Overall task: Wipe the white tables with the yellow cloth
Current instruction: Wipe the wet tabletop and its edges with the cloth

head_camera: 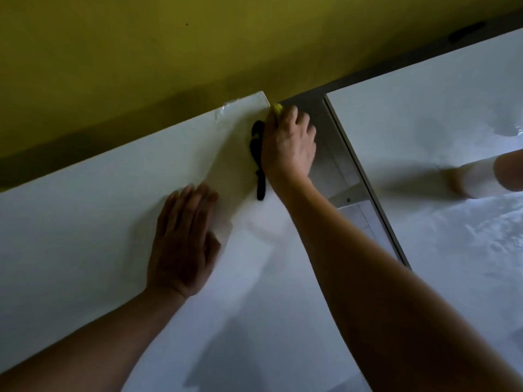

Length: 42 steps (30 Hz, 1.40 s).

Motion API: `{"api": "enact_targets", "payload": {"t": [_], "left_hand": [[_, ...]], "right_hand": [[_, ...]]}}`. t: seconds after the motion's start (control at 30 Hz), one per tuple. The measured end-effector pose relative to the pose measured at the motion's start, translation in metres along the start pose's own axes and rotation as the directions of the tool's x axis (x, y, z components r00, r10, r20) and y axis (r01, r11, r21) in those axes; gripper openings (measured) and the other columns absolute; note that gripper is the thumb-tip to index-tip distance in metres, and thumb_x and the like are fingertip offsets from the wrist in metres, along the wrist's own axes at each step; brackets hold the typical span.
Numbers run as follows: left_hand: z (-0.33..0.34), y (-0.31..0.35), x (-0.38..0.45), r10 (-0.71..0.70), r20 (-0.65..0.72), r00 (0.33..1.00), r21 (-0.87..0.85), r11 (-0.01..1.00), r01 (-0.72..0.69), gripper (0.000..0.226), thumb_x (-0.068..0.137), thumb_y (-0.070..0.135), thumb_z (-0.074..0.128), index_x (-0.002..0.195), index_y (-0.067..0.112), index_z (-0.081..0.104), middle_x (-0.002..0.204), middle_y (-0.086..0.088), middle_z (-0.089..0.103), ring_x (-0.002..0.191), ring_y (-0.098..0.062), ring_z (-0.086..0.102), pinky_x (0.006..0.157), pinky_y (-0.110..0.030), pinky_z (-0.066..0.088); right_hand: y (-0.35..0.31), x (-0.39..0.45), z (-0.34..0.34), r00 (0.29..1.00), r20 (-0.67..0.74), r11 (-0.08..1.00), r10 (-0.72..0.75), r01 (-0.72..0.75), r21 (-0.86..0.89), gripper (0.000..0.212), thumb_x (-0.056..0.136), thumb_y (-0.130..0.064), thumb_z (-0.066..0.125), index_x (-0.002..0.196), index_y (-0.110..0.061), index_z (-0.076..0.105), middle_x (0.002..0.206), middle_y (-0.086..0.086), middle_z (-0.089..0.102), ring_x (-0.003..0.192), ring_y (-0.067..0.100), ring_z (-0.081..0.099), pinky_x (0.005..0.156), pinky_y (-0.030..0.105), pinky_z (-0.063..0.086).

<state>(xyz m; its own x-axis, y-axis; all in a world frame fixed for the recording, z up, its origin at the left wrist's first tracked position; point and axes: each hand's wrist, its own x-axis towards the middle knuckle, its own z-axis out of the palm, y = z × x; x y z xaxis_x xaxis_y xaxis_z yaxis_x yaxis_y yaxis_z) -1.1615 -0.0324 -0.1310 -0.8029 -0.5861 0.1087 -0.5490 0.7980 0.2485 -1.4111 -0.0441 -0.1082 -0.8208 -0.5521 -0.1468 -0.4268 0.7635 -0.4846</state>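
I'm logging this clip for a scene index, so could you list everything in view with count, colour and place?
white tables: two, white; one under the hands, the other to the right across a gap.
yellow cloth: one, yellow; at the near table's far right corner, mostly hidden under the right hand.
black object: one, black, long; on the near table beside the right hand; what it is cannot be told.
wall: one, yellow-green; behind the tables.
pale object: one, whitish; right edge, on the far table, blurred.
left hand: one; flat on the near table.
right hand: one; fingers curled over the cloth.
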Motion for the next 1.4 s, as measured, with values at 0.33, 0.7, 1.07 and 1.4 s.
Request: {"api": "enact_targets", "payload": {"t": [0.33,0.7,1.07,1.4], "left_hand": [[0.001,-0.001,-0.002,0.04,-0.045,0.998,0.006,0.999,-0.04,0.062,0.097,0.026,0.04,0.155,0.003,0.045,0.16,-0.021,0.041,0.15,-0.042,0.036,0.123,-0.06,0.026],[0.0,0.0,-0.004,0.019,-0.051,0.999,-0.036,0.999,-0.021,0.064,0.094,0.026,0.044,0.155,0.004,0.044,0.161,-0.022,0.04,0.149,-0.042,0.035,0.126,-0.056,0.021],[0.005,-0.001,-0.003,0.028,-0.099,0.995,-0.016,0.999,-0.03,0.062,0.093,0.026,0.043,0.151,0.006,0.048,0.157,-0.021,0.044,0.146,-0.042,0.039,0.126,-0.053,0.023],[-0.003,0.005,-0.01,0.047,-0.066,0.997,0.014,0.999,-0.046,0.06,0.095,0.026,0.041,0.151,0.005,0.042,0.158,-0.024,0.04,0.146,-0.046,0.036,0.126,-0.053,0.019]], "right_hand": [[0.028,-0.014,-0.006,0.999,-0.008,0.997,-0.05,0.051,0.058,0.046,0.106,-0.046,0.035,0.137,-0.014,0.045,0.129,0.011,0.051,0.117,0.031,0.048,0.09,0.044,0.044],[0.149,-0.181,-0.045,0.991,-0.038,0.989,0.131,-0.133,-0.058,0.04,0.104,-0.043,0.038,0.13,-0.014,0.05,0.119,0.011,0.054,0.106,0.031,0.05,0.086,0.05,0.047],[0.098,-0.11,-0.018,0.995,-0.078,0.998,0.059,-0.06,-0.02,0.049,0.103,-0.052,0.038,0.139,-0.02,0.044,0.129,0.007,0.052,0.114,0.026,0.049,0.092,0.043,0.046],[0.182,-0.231,-0.049,0.979,-0.072,0.98,0.188,-0.192,-0.051,0.039,0.106,-0.046,0.037,0.131,-0.019,0.047,0.125,0.006,0.053,0.111,0.026,0.047,0.094,0.046,0.045]]}}
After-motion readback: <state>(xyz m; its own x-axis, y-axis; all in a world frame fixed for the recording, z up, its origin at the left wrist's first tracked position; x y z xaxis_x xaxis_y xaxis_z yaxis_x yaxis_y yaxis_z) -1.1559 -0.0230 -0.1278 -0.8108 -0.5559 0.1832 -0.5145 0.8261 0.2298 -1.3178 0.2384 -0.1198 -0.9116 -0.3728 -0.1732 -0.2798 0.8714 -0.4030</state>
